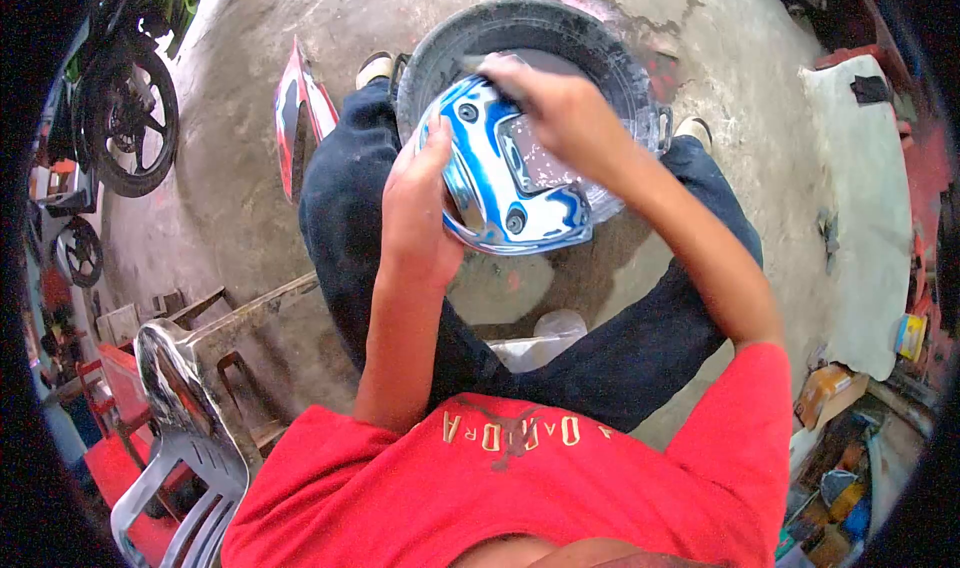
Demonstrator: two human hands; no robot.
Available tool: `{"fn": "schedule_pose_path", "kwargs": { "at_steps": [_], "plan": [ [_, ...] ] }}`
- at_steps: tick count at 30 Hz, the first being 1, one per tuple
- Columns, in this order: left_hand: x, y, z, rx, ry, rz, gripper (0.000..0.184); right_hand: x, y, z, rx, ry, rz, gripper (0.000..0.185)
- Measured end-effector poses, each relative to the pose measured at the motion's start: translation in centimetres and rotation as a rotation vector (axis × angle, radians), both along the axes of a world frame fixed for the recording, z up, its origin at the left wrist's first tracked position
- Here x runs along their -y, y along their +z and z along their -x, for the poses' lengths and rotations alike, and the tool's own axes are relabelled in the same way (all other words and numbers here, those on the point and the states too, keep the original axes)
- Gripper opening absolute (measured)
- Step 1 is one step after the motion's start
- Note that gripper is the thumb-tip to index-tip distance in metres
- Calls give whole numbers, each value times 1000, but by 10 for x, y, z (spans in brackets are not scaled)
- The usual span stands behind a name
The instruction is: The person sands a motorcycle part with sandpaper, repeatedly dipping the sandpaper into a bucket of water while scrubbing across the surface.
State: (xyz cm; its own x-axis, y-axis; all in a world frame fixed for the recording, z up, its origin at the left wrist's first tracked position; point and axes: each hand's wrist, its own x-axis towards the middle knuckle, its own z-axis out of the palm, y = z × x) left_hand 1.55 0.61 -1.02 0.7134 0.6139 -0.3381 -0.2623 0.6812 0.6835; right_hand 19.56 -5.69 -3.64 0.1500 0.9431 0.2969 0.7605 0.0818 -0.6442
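A curved blue and white motorcycle body panel [487, 173], with patchy, worn-looking paint and two round mounting holes, is held tilted over a black basin [600, 33]. My left hand [415, 193] is wrapped around the panel's left edge, thumb along its outer face. On the panel's upper edge rests my right hand [560, 108], its fingers bent and blurred. Something dark shows beneath those fingertips, too smeared to make out. Whitish specks show in the basin, seen through the notch in the panel.
The basin stands between my legs. On the concrete floor to the left lies a red and white panel [303, 118]. A motorcycle wheel [130, 123] is at upper left, a grey plastic chair [180, 458] at lower left. A pale sheet [855, 208] and a cardboard box [830, 396] lie right.
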Motion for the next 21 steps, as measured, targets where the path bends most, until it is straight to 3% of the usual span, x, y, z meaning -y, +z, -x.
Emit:
{"fn": "schedule_pose_path", "kwargs": {
  "at_steps": [1, 6, 8, 9, 10, 14, 16, 19, 21],
  "plan": [
    [3, 3, -3, -24, 10, 0, 41, -7, 0, -11, 12, -98, 121, 49],
    [3, -1, -3, -5, 62, 34, 40, 12, 14, 43, 18, 68, -269, 52],
    [4, 1, -1, -11, 16, 26, 40, 2, 4, 14, -32, 13, -71, 51],
    [5, 4, -2, 1, -3, 19, 40, -5, -15, -11, 88, -61, -83, 47],
    [6, 4, -2, -6, 2, 3, 40, -10, -12, -25, 6, -181, 122, 45],
    [4, 2, -1, -13, 48, -31, 41, 7, 15, 30, 11, 30, -184, 55],
    [3, 3, 0, -29, 59, -42, 41, 6, 10, 36, 19, 25, -321, 43],
    [4, 4, 0, -4, 24, -60, 41, -7, -3, -17, 30, -107, 81, 50],
    [5, 8, -1, 29, 14, -66, 41, -3, 0, -10, 48, -110, 80, 52]
  ]
}}
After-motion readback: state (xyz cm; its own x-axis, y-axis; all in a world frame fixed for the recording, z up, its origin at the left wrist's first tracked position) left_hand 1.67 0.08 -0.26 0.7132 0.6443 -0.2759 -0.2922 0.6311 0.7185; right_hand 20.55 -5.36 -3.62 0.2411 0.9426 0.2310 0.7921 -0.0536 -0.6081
